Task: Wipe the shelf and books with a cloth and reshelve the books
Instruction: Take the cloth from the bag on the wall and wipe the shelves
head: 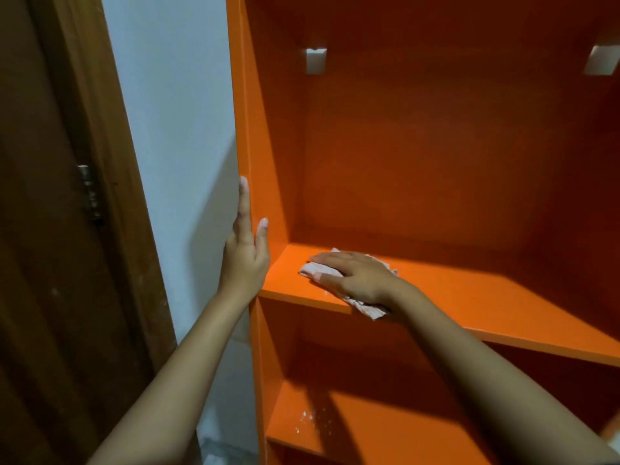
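Observation:
An orange bookshelf fills the right side of the head view, and its middle shelf board (469, 297) holds no books. My right hand (355, 275) lies flat, palm down, on a pale pink cloth (313, 269) near the board's left front corner; part of the cloth hangs over the front edge. My left hand (246, 253) grips the front edge of the shelf's left side panel (260, 146), with the thumb inside and the fingers outside. No books are in view.
A lower shelf board (385, 421) carries white specks near its left front. Two white brackets (316, 60) sit on the back panel above. A white wall (174, 129) and a brown wooden door (50, 229) stand to the left.

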Action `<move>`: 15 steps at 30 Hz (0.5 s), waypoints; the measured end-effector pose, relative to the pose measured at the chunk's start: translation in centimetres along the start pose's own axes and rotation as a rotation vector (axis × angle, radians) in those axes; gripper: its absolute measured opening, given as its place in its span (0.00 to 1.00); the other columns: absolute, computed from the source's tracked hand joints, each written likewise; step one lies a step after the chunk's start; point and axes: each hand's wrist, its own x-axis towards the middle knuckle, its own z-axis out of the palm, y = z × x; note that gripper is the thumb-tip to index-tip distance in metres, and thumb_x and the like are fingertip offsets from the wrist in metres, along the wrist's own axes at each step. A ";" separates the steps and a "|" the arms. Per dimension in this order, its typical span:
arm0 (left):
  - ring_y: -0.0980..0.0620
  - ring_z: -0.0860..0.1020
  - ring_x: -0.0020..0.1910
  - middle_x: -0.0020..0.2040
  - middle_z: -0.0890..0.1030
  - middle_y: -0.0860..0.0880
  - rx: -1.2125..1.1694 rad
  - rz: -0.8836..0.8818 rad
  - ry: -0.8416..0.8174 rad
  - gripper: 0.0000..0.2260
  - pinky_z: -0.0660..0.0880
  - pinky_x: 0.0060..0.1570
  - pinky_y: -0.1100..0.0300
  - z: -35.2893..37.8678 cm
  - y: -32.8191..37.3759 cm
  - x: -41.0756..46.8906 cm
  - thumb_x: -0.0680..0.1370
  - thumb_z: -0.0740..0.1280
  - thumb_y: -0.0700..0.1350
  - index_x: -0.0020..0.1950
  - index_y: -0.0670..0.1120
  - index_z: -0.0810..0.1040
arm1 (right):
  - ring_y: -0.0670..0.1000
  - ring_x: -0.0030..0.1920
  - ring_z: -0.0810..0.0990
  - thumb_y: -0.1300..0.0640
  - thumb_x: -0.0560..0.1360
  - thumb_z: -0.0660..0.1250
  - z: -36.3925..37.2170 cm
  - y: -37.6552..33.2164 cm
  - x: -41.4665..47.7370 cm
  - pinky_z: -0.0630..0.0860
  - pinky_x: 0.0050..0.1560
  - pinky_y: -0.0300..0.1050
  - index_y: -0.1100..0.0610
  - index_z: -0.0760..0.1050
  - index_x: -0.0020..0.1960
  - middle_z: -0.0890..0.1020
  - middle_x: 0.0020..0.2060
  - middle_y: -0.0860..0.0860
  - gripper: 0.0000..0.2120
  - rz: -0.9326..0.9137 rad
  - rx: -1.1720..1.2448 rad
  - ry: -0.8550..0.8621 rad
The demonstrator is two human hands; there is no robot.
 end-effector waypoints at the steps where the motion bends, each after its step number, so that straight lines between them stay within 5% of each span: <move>1: 0.54 0.79 0.41 0.77 0.55 0.46 0.037 -0.003 -0.034 0.29 0.76 0.36 0.60 -0.2 -0.3 -0.1 0.82 0.54 0.46 0.75 0.58 0.38 | 0.47 0.74 0.57 0.39 0.78 0.56 0.3 -1.1 -0.2 0.53 0.71 0.46 0.41 0.62 0.72 0.64 0.73 0.41 0.24 -0.026 0.004 0.008; 4: 0.35 0.78 0.42 0.68 0.69 0.33 0.118 -0.027 -0.149 0.30 0.70 0.33 0.58 -1.1 -0.8 0.1 0.82 0.53 0.48 0.74 0.59 0.35 | 0.46 0.70 0.66 0.42 0.78 0.59 1.2 -3.4 -1.0 0.62 0.63 0.43 0.41 0.68 0.69 0.71 0.69 0.42 0.20 -0.087 -0.015 0.083; 8: 0.51 0.69 0.25 0.57 0.75 0.27 0.192 -0.077 -0.239 0.30 0.62 0.28 0.61 -2.1 0.5 0.1 0.82 0.55 0.45 0.72 0.56 0.34 | 0.48 0.55 0.78 0.45 0.77 0.63 1.9 -4.7 -3.6 0.67 0.48 0.43 0.41 0.75 0.62 0.81 0.57 0.46 0.14 -0.106 0.020 0.207; 11: 0.39 0.74 0.31 0.50 0.78 0.30 0.190 -0.096 -0.255 0.32 0.69 0.33 0.53 -2.4 0.9 0.0 0.82 0.56 0.44 0.72 0.56 0.33 | 0.43 0.41 0.78 0.50 0.77 0.66 1.2 -5.4 -6.6 0.69 0.41 0.40 0.50 0.78 0.59 0.84 0.46 0.48 0.12 -0.101 0.204 0.222; 15: 0.34 0.76 0.37 0.50 0.78 0.31 0.188 -0.108 -0.257 0.33 0.71 0.36 0.50 -2.6 1.2 -0.1 0.82 0.56 0.43 0.73 0.55 0.33 | 0.44 0.54 0.79 0.53 0.78 0.64 -1.0 -4.0 -11.8 0.74 0.53 0.45 0.50 0.77 0.60 0.82 0.54 0.45 0.12 0.030 0.369 0.477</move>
